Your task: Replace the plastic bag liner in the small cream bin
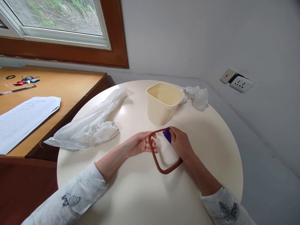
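Observation:
My left hand [142, 143] grips the left side of a brown, rounded-square rim ring [166, 171], which is tilted above the white table. Its fingers curl around the ring from outside. My right hand [181, 141] is closed on a purple cloth [167, 135], pressed against the ring's far right corner. Part of the cloth is hidden beneath the fingers. Just beyond both hands stands a cream plastic bin [161, 107], upright with its mouth facing up.
A crumpled white plastic bag [93, 125] lies at the table's left, and a knotted white bag [200, 97] sits behind the bin. To the left, a wooden desk [77, 82] carries papers [28, 118], a pen [18, 90] and keys [28, 78]. The round table [145, 193] stands near the wall.

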